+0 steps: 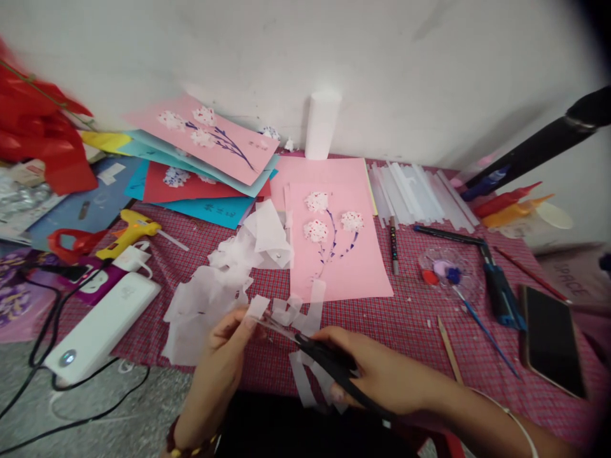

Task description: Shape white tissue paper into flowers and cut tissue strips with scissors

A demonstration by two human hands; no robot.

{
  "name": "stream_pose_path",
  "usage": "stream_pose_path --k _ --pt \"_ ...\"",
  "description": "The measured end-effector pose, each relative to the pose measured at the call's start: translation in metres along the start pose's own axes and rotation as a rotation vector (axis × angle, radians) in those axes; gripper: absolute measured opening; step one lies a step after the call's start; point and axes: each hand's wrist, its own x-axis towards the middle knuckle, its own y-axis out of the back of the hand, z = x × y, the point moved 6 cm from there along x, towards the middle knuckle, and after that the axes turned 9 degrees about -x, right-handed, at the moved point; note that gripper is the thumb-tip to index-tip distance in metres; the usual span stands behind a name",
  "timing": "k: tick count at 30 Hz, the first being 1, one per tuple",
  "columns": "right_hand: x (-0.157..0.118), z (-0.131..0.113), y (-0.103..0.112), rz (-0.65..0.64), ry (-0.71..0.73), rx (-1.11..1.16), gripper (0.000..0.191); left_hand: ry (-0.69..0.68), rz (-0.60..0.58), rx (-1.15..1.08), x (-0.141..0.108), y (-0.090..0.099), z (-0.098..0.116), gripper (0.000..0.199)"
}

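My left hand (228,342) pinches a small piece of white tissue-like paper (258,307) between thumb and fingers. In my right hand (377,366) is a pair of black-handled scissors (329,364), its blades pointing left at the lower edge of that piece. Cut white scraps (291,312) lie just beyond the blades, and longer strips (303,380) lie below them. Behind my hands rests a pink sheet (348,273) with white, red-speckled blossoms on dark blue stems. To its left spreads a heap of torn white paper (205,305).
Stacked coloured cards (229,140) stand at the back left. A yellow glue gun (130,233) and white power bank (102,327) with cables are left. On the right lie glue sticks (415,191), a paint palette (449,273), a brush (491,337), a blue-black tool (501,292) and a phone (554,343).
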Motion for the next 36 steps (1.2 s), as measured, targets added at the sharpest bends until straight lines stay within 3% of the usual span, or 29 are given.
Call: stream_pose_path --k 9,14,18,21,27,30,36 --pt "0.004 0.009 -0.005 0.044 0.054 0.018 0.047 0.054 -0.025 -0.038 -0.008 -0.015 -0.008 0.026" --pt "0.005 0.014 -0.005 0.049 0.037 0.13 0.04 0.115 -0.091 -0.087 -0.01 -0.022 0.0 0.052" --pt "0.006 0.021 -0.005 0.046 0.021 0.131 0.041 0.224 -0.146 -0.021 -0.015 -0.011 -0.007 0.036" --pt "0.002 0.02 -0.003 0.037 0.038 0.108 0.05 0.232 -0.101 0.024 -0.016 0.0 -0.011 0.026" --pt "-0.008 0.007 0.007 0.06 0.013 -0.032 0.058 0.123 0.09 -0.104 -0.011 0.005 -0.002 0.03" --pt "-0.006 0.004 0.008 0.035 -0.026 -0.1 0.056 0.111 0.038 -0.121 -0.01 0.0 -0.001 0.028" --pt "0.0 0.0 0.006 0.067 0.011 -0.202 0.055 0.2 -0.097 0.047 -0.012 -0.005 -0.019 0.032"
